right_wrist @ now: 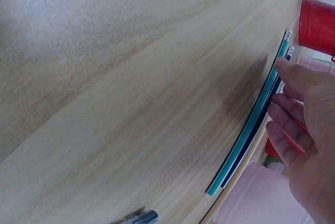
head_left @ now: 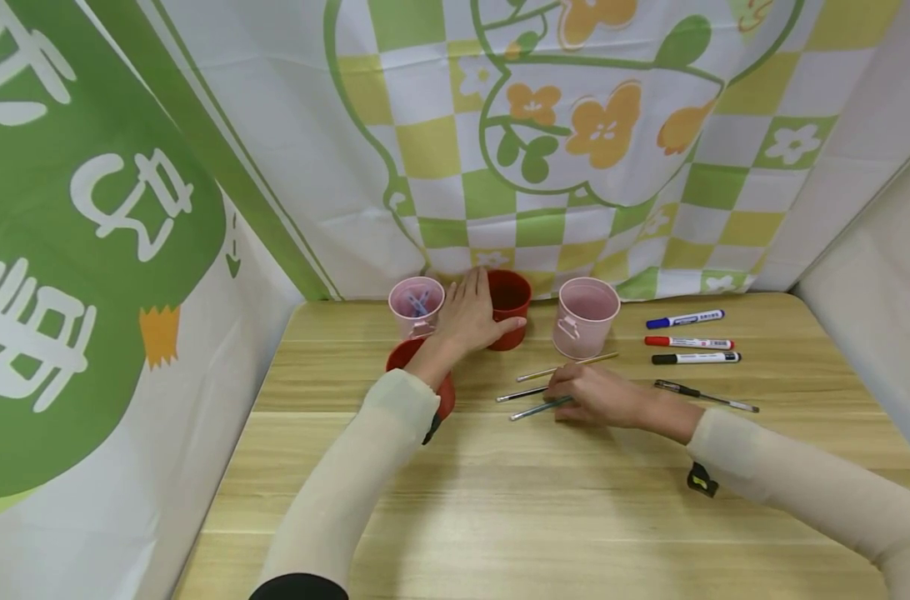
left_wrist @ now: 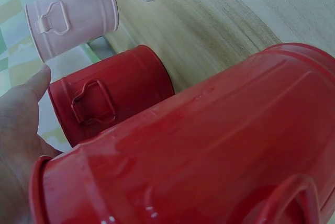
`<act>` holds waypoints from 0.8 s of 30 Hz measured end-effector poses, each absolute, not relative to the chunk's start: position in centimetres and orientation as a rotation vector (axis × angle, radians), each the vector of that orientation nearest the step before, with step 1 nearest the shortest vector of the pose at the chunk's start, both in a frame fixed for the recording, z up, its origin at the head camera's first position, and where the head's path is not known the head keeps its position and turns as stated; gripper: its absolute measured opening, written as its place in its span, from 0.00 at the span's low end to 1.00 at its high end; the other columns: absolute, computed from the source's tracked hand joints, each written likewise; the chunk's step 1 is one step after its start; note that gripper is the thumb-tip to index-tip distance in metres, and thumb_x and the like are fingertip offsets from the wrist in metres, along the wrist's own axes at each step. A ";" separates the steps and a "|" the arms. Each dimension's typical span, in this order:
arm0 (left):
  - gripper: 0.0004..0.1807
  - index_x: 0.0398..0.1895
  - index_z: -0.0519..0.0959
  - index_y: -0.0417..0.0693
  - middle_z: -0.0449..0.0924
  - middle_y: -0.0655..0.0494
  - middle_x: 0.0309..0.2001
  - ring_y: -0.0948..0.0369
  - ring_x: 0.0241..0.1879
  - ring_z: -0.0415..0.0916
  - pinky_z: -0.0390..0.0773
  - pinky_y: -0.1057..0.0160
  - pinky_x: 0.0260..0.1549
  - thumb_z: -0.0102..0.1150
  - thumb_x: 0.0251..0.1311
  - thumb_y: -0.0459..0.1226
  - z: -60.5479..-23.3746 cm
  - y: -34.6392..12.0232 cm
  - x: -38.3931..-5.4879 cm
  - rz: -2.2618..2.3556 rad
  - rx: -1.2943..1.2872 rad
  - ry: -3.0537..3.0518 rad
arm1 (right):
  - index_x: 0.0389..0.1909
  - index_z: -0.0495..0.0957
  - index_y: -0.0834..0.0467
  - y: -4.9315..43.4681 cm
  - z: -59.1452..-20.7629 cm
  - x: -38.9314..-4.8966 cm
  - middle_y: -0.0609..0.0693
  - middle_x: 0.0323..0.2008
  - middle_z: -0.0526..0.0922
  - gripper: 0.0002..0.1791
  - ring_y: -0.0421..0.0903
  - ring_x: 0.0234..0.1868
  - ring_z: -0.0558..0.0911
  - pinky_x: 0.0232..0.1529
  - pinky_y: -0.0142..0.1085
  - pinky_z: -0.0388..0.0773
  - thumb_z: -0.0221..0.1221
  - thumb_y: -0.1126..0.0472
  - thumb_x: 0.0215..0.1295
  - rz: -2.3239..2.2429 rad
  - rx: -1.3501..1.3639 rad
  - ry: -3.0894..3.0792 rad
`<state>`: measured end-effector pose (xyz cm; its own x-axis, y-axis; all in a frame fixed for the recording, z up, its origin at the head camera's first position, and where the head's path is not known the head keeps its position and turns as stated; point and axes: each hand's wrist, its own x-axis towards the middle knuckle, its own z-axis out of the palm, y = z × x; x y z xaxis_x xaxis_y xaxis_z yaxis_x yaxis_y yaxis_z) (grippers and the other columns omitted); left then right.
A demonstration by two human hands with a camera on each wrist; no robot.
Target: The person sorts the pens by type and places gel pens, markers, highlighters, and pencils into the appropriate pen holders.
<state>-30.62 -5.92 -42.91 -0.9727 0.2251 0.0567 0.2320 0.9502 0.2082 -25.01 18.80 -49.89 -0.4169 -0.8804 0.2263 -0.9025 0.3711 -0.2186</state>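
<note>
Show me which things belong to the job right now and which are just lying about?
Probably the job:
three pencils, by the right hand
back red cup, by the left hand

Probably just about:
three markers
pen
two pink cups
front red cup

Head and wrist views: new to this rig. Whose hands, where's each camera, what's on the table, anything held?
No robot here: just a person's left hand and right hand, both bare. The head view looks down over the whole table; each wrist view comes from a camera worn on that wrist, close to its work. Two pink cups and two red cups stand there, with three markers and a pen to the right. The left hand reaches to the rear red cup. The right hand is at three pencils; whether it grips any, I can't tell.
</note>
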 end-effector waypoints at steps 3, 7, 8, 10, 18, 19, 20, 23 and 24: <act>0.61 0.77 0.43 0.37 0.46 0.42 0.77 0.49 0.75 0.47 0.46 0.50 0.73 0.50 0.56 0.71 -42.9 -6.0 -30.5 -0.329 -0.355 -3.072 | 0.40 0.86 0.58 18.8 -50.1 -25.1 0.50 0.39 0.84 0.14 0.43 0.43 0.82 0.44 0.38 0.81 0.72 0.57 0.54 0.477 1.657 -2.533; 0.61 0.77 0.44 0.36 0.47 0.42 0.77 0.49 0.75 0.48 0.46 0.49 0.73 0.50 0.56 0.71 -43.0 -6.1 -30.4 -0.329 -0.350 -3.071 | 0.39 0.87 0.58 18.8 -50.4 -25.2 0.49 0.37 0.83 0.12 0.42 0.41 0.81 0.42 0.38 0.81 0.72 0.58 0.54 0.473 1.654 -2.523; 0.61 0.77 0.44 0.36 0.47 0.42 0.77 0.49 0.75 0.48 0.46 0.49 0.73 0.50 0.56 0.71 -43.1 -6.1 -30.5 -0.328 -0.351 -3.069 | 0.39 0.87 0.57 18.8 -50.4 -25.2 0.49 0.37 0.83 0.12 0.42 0.41 0.81 0.42 0.37 0.81 0.72 0.58 0.55 0.470 1.654 -2.523; 0.61 0.77 0.44 0.35 0.48 0.41 0.76 0.49 0.75 0.49 0.46 0.49 0.73 0.50 0.56 0.70 -43.1 -6.1 -30.4 -0.329 -0.348 -3.066 | 0.39 0.87 0.57 18.7 -50.5 -25.2 0.48 0.36 0.83 0.11 0.41 0.40 0.81 0.41 0.37 0.81 0.71 0.58 0.55 0.467 1.656 -2.520; 0.61 0.77 0.44 0.35 0.46 0.40 0.77 0.49 0.75 0.48 0.46 0.49 0.73 0.47 0.56 0.72 -43.6 -6.0 -30.8 -0.323 -0.342 -3.063 | 0.39 0.88 0.59 18.6 -51.5 -25.2 0.49 0.34 0.81 0.11 0.41 0.36 0.80 0.37 0.34 0.80 0.71 0.60 0.55 0.497 1.643 -2.492; 0.61 0.77 0.44 0.35 0.46 0.41 0.77 0.49 0.75 0.47 0.46 0.49 0.73 0.47 0.56 0.72 -43.7 -6.0 -30.8 -0.324 -0.339 -3.064 | 0.39 0.88 0.59 18.6 -51.6 -25.2 0.49 0.33 0.81 0.11 0.41 0.36 0.80 0.36 0.34 0.80 0.71 0.60 0.55 0.513 1.633 -2.488; 0.61 0.77 0.43 0.36 0.45 0.41 0.77 0.49 0.76 0.47 0.46 0.49 0.73 0.47 0.56 0.72 -43.8 -6.0 -30.8 -0.325 -0.336 -3.066 | 0.39 0.88 0.59 18.6 -51.7 -25.2 0.49 0.33 0.81 0.11 0.41 0.35 0.80 0.36 0.34 0.79 0.71 0.60 0.55 0.534 1.622 -2.485; 0.62 0.77 0.42 0.36 0.44 0.41 0.77 0.50 0.76 0.45 0.46 0.50 0.73 0.46 0.57 0.72 -43.9 -6.0 -30.8 -0.336 -0.331 -3.068 | 0.38 0.88 0.60 18.6 -52.0 -25.2 0.49 0.32 0.80 0.12 0.41 0.35 0.79 0.35 0.34 0.79 0.72 0.60 0.54 0.599 1.588 -2.472; 0.62 0.77 0.42 0.36 0.44 0.41 0.77 0.50 0.76 0.45 0.46 0.50 0.73 0.46 0.57 0.72 -43.9 -6.0 -30.9 -0.339 -0.331 -3.068 | 0.39 0.88 0.60 18.7 -52.1 -25.1 0.49 0.32 0.80 0.12 0.41 0.35 0.79 0.35 0.34 0.79 0.72 0.61 0.53 0.620 1.576 -2.469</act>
